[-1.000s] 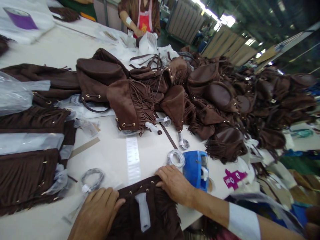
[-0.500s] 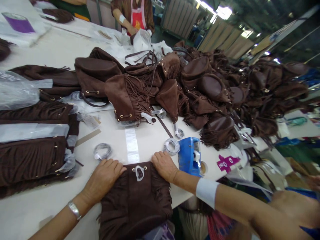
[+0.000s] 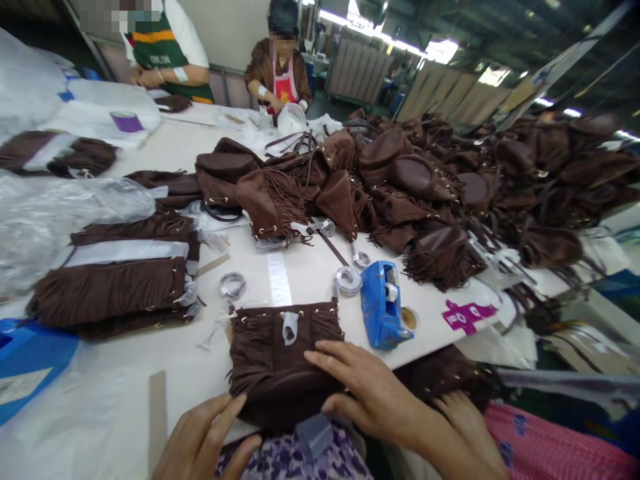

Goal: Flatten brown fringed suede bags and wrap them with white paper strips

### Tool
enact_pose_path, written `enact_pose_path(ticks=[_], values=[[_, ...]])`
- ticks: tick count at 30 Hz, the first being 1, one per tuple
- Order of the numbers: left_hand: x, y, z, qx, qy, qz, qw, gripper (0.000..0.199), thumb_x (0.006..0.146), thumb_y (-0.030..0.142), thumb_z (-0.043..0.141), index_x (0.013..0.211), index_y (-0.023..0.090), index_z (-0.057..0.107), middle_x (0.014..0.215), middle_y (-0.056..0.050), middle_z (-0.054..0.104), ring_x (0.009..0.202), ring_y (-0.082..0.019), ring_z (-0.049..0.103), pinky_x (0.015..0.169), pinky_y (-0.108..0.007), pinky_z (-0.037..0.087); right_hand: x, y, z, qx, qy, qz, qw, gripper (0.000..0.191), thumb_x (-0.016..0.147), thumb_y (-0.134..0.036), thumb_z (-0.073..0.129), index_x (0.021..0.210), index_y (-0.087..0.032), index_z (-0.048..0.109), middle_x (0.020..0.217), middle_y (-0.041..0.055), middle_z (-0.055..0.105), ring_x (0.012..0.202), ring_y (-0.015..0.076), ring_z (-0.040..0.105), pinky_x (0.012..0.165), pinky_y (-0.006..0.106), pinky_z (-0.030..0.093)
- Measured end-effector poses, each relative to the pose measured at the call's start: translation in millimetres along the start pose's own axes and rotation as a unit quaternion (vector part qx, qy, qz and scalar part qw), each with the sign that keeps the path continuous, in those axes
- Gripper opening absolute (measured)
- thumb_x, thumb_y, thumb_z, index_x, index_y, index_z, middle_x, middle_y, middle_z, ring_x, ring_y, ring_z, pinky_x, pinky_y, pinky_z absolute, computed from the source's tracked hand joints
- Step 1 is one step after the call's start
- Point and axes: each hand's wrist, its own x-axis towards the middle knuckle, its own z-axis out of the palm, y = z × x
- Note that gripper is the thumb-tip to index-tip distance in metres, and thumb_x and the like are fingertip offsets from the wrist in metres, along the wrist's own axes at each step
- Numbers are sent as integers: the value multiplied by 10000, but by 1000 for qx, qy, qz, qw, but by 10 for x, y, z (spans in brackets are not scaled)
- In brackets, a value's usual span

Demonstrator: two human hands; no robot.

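A dark brown fringed bag (image 3: 280, 373) lies flat in front of me at the table's near edge. Gold eyelets run along its top, and a small white wrapped piece (image 3: 289, 328) sits at the middle of that edge. My right hand (image 3: 365, 387) rests on the bag's right side with fingers stretched out. At the lower left corner, my left hand (image 3: 200, 437) touches the bag with its fingertips, thumb apart. Two plastic-wrapped coils, the left coil (image 3: 233, 286) and the right coil (image 3: 348, 281), lie beyond the bag.
A blue tape dispenser (image 3: 383, 307) stands right of the bag. Folded fringed bags (image 3: 110, 287) are stacked at left, and a long heap of brown bags (image 3: 400, 173) fills the back. Another person's hand (image 3: 463, 410) is on a brown bag at right; two people work across the table.
Both my hands have left the bag's top edge and moved down toward its near end. The bag looks shorter toward me, and the camera view has shifted.
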Motion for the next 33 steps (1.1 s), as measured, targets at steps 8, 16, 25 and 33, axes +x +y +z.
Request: enact_pose_path(ticks=[8, 16, 25, 33], values=[[669, -373, -63, -142, -217, 58, 964, 242, 886, 330, 640, 1116, 261, 672, 1073, -40, 713, 1018, -196, 654, 893, -296, 543, 178, 260, 315, -32, 7, -27, 999, 320, 851, -240, 677, 1156, -210, 586, 1088, 47, 628, 1026, 220, 540, 885, 347, 443], [768, -672, -111, -303, -282, -70, 907, 247, 918, 403, 538, 986, 288, 745, 1073, -19, 755, 1030, -230, 685, 954, -381, 539, -42, 500, 273, 102, 71, -11, 992, 281, 822, -49, 611, 1057, -198, 649, 1050, 37, 675, 1003, 175, 613, 902, 299, 479], [468, -674, -35, -52, -21, -68, 996, 354, 961, 437, 384, 1118, 232, 626, 1195, -90, 679, 1168, -256, 613, 1113, -478, 411, -126, 565, 133, -28, 89, 53, 994, 385, 849, 63, 451, 1074, -160, 670, 985, 69, 714, 897, 174, 665, 821, 297, 521], [-196, 111, 77, -65, -66, -152, 984, 543, 967, 490, 448, 1471, 312, 354, 1354, -57, 632, 1095, -220, 690, 907, -355, 578, -407, 151, 829, -77, 223, 115, 965, 420, 944, -346, 592, 1309, -173, 474, 1053, 109, 661, 932, 256, 660, 791, 367, 537]])
